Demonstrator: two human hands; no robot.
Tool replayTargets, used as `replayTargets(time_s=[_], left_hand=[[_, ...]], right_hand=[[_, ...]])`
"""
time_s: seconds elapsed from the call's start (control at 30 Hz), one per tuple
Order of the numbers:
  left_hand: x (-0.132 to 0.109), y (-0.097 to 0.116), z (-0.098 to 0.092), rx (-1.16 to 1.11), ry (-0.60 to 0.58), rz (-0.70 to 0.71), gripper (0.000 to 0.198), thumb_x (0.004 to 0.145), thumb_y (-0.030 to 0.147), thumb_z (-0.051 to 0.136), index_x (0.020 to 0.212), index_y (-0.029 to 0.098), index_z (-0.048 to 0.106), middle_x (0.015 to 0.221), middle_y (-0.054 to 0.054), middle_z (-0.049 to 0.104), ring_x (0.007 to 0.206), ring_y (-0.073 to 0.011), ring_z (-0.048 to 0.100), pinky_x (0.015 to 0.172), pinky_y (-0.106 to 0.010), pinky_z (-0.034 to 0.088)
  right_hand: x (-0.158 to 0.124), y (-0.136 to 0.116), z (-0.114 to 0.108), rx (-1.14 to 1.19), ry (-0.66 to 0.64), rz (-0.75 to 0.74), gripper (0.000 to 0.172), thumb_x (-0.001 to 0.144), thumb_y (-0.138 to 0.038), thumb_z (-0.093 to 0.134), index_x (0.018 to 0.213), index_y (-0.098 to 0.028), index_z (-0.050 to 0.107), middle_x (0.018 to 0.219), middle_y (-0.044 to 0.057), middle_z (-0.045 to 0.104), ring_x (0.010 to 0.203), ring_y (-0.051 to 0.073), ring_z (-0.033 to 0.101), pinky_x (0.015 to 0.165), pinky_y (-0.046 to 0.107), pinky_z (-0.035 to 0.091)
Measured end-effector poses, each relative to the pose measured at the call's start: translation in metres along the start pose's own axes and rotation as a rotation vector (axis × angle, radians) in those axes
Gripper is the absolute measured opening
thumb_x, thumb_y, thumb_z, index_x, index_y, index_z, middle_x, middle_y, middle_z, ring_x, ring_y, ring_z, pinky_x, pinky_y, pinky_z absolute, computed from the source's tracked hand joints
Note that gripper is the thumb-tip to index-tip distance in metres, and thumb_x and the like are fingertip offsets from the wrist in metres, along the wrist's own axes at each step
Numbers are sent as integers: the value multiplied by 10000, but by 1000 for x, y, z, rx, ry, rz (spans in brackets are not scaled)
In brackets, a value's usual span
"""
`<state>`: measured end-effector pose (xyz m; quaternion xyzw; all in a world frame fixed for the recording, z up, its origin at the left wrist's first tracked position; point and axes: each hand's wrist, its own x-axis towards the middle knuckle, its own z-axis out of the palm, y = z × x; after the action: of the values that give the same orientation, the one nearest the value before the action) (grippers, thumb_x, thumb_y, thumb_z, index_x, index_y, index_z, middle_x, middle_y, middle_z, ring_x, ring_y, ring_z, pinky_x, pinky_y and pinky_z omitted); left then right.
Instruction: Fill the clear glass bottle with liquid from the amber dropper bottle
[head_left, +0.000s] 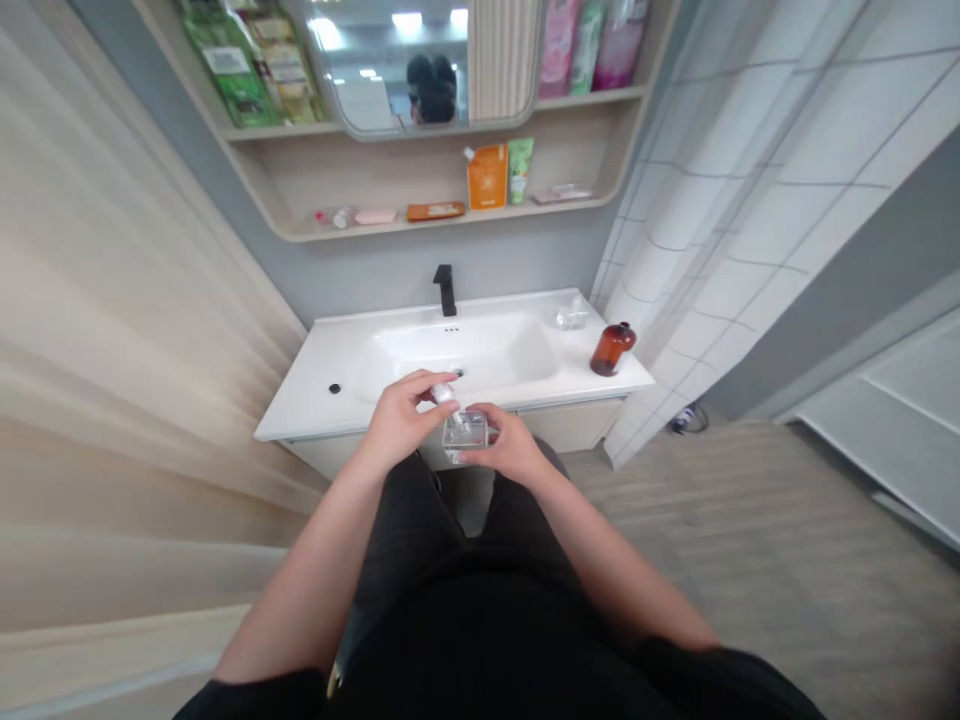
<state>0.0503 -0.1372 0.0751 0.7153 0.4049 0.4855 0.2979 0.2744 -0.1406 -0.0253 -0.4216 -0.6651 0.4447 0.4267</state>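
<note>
Just in front of the sink's near edge, my right hand (510,445) grips a small clear square bottle (465,432) from its right side. My left hand (409,415) is closed on a whitish cap (444,393) at the bottle's upper left. Whether the cap is attached to the bottle or apart from it, I cannot tell. The bottle appears tilted, and its contents are too blurred to make out. Behind both hands lies the white sink basin (517,350) with a black faucet (445,290).
An amber bottle (613,349) and a clear item (572,313) stand on the counter's right side. Above hangs a mirror cabinet (300,228) whose shelf holds an orange pouch (488,177) and a green tube (519,170). A curtain (135,350) borders the left; a tiled wall (720,230) the right.
</note>
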Motion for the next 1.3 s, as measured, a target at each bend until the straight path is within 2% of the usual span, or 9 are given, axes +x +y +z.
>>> replayTargets(time_s=[0.47,0.73,0.9,1.0,1.1,1.3], left_hand=[[1,4,3,143,105,-20,377,866,382,906,1216,243,893,970,-51,779,852,-204,708,821,-357,591],[-1,8,6,213,80,-8,361,882,360,885,1227,254,886,1018,-54,824,865,-215,714,816,-362,589],[-4,0,6,175,96,-57,350,852,369,897,1180,245,891,1078,-73,858,898,-231,742,834,-374,603],[-5,-6,4,84,70,-99,385,824,386,916,1174,228,887,1059,-84,863,870,-228,745,818,-370,607],[-5,-10,2,44,111,-138,395,805,387,926,1157,215,879,1002,-77,857,809,-214,731,789,-363,609],[-3,-13,-2,41,118,-122,353,801,383,931,1104,217,861,996,-69,845,794,-201,719,781,-352,604]], right_hand=[[2,5,1,12,-9,-1,798,643,-459,1059,1347,-258,741,1257,78,817,1119,319,766,985,441,635],[1,6,0,-1,-14,0,790,655,-463,1046,1347,-245,735,1263,79,812,1112,303,767,989,432,633],[0,7,2,14,-21,14,800,643,-465,1054,1348,-257,739,1247,72,820,1097,303,774,972,430,643],[1,7,5,47,-24,15,802,639,-479,1054,1338,-251,735,1240,72,822,1072,300,781,973,440,648],[2,9,7,64,-24,7,795,646,-476,1051,1339,-251,733,1243,72,821,1073,303,783,982,452,649],[9,15,9,43,-24,24,795,643,-454,1057,1347,-264,740,1222,73,823,1083,322,786,988,470,652]])
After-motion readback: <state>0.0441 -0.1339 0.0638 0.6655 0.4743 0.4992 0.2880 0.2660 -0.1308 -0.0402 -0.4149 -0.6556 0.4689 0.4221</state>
